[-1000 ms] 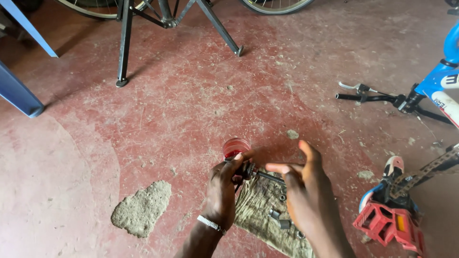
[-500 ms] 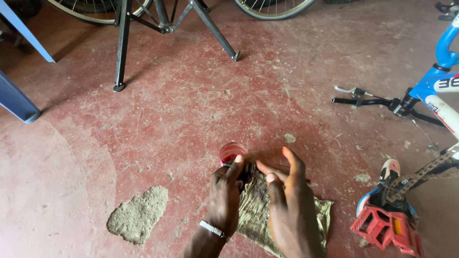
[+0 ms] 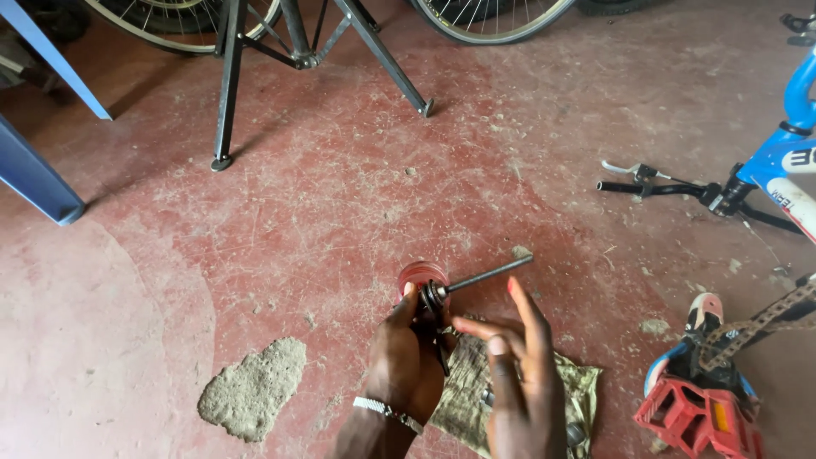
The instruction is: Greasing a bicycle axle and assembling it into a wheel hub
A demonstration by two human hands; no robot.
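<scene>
Gripping a thin steel axle [image 3: 476,278] at its nutted end, left hand [image 3: 406,361] closed; shaft points toward two o'clock above red tub [image 3: 419,276]. Right hand [image 3: 518,382] open, empty. Stiff, light, likely greasy; best held near the nuts.

The left hand [image 3: 406,361] covers the near end of the thin grey metal axle rod [image 3: 484,275], so its grip there cannot be made out. The right hand [image 3: 520,387] hides much of the crumpled olive cloth [image 3: 463,399]. The bottom edge cuts off the red plastic pedal [image 3: 693,418].
</scene>
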